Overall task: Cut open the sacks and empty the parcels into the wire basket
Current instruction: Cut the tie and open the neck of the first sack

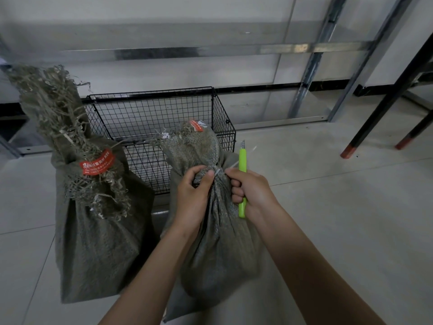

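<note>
**Two sacks tied shut, knife up at the tie**

Everything here sits on a pale tiled floor [328, 195], so I'll place it all off the black wire basket [150, 92], which is on the floor against the grey wall.

The left sack [93, 242] is the biggest thing. It's a grey-green woven one standing upright at the basket's front left corner and covering part of that side. Its frayed top sticks up higher than the basket rim.

The right sack [222, 254] is just in front of the basket, toward its right half. It's also upright, with its neck bunched tight and the loose top flopping back toward the basket.

Well off to the right of the basket there are black table legs [384, 109] with red feet.

The left hand [192, 195] is wrapped round the right sack's neck, thumb and fingers curled into the bunched cloth right at the tie.

The right hand [253, 191] is on the other side of that neck, fingers closed round a lime-green knife [242, 160]. The knife is held upright with its blade end pointing toward the basket.

Each sack has a red label: one on the left sack's neck [97, 164], one at the right sack's top [196, 126].

The smallest bit is a thin pale tie [218, 171] cinched round the right sack's neck between the two hands.
</note>
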